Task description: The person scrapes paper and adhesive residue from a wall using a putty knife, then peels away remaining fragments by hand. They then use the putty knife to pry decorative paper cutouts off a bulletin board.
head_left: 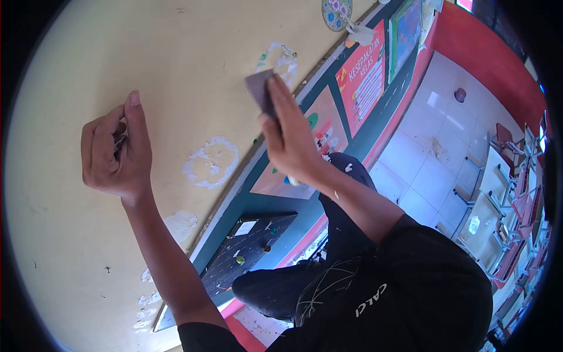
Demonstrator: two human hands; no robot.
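My left hand (117,152) is near the cream wall (176,88), its fingers curled inward and the thumb side upward. Small whitish bits show inside the curl, too small to name. My right hand (293,138) grips a flat grey-brown pad (261,94), held between thumb and fingers close to the wall. Just beyond the pad is a rough white patch with peeled bits (284,61). Between my hands, lower down, lies a ring-shaped white patch (212,162) on the wall.
A ledge edge (234,176) runs diagonally below the wall, beside a green board with a red poster (362,76) and a black panel (249,246). Tiled floor (419,158), chairs and tables (498,193) are at the right. A decorated oval (337,13) hangs at the top.
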